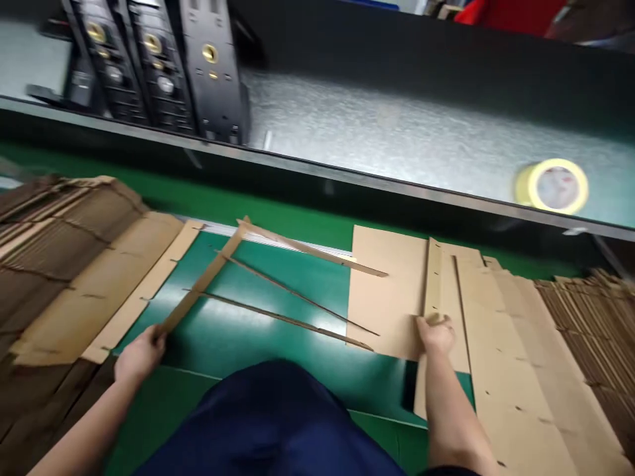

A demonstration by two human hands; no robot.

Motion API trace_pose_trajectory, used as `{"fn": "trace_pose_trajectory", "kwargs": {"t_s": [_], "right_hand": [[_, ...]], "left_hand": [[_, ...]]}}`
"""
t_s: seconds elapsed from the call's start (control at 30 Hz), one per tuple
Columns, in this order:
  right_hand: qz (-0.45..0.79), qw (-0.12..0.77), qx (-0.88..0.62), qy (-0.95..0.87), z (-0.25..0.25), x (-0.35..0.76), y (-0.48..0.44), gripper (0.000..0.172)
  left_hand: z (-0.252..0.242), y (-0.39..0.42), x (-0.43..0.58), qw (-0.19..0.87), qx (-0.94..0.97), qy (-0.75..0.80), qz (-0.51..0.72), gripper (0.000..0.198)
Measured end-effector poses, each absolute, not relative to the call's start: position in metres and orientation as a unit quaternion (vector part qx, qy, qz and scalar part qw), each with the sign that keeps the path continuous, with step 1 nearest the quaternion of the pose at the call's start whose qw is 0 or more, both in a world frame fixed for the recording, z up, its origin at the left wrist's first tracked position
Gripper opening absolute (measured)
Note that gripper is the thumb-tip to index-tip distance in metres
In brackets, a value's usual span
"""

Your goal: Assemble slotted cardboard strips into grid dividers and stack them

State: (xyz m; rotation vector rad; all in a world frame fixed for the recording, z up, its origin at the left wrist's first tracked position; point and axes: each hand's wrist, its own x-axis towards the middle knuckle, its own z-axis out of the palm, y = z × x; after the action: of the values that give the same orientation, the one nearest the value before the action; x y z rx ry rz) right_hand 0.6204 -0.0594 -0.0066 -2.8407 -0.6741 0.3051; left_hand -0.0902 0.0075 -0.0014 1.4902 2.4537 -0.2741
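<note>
My left hand (140,357) is closed around the near end of a slotted cardboard strip (211,274). Several thin cardboard cross strips (292,317) reach rightward from it, their free ends over a flat cardboard sheet (381,284). On the right, my right hand (437,336) grips another long cardboard strip (433,274), which stands on edge over that sheet. The two held pieces are apart. Beneath them lies a green work surface (238,344).
Stacked slotted cardboard strips (99,291) lie at left, with more cardboard strips (516,344) at right. A raised metal shelf (347,119) spans the back, carrying black plastic parts (213,79) and a yellow tape roll (553,186).
</note>
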Motion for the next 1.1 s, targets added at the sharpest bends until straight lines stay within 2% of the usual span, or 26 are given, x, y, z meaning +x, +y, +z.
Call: {"fn": "trace_pose_trajectory", "kwargs": {"t_s": [0.07,0.13,0.23,0.3,0.37,0.53,0.8,1.0,1.1], "right_hand": [[0.134,0.172,-0.946,-0.239,0.012,0.628,-0.055,0.075],[0.182,0.251,-0.899,-0.308,0.035,0.615,-0.052,0.067],[0.333,0.332,-0.760,-0.449,0.063,0.555,-0.048,0.060],[0.462,0.313,-0.648,-0.518,0.071,0.495,-0.046,0.056],[0.559,0.256,-0.556,-0.559,0.072,0.430,-0.046,0.051],[0.694,0.106,-0.414,-0.579,0.061,0.308,-0.042,0.049],[0.712,0.043,-0.425,-0.557,0.050,0.269,-0.033,0.059],[0.705,0.059,-0.429,-0.562,0.041,0.270,-0.041,0.044],[0.700,0.057,-0.428,-0.569,0.031,0.269,-0.043,0.042]], "left_hand": [[-0.015,0.001,-0.098,0.118,0.544,0.831,-0.029,0.033],[-0.025,-0.010,-0.101,0.092,0.565,0.818,0.059,0.038],[-0.032,-0.025,-0.098,0.084,0.566,0.803,0.167,0.036],[-0.036,-0.027,-0.095,0.100,0.559,0.791,0.227,0.031],[-0.041,-0.025,-0.097,0.098,0.549,0.791,0.253,0.026],[-0.056,-0.025,-0.103,0.110,0.528,0.786,0.302,0.026],[-0.060,-0.033,-0.101,0.134,0.480,0.803,0.327,0.064],[-0.048,-0.035,-0.102,0.090,0.546,0.782,0.286,0.053],[-0.044,-0.036,-0.102,0.065,0.566,0.786,0.240,0.048]]}}
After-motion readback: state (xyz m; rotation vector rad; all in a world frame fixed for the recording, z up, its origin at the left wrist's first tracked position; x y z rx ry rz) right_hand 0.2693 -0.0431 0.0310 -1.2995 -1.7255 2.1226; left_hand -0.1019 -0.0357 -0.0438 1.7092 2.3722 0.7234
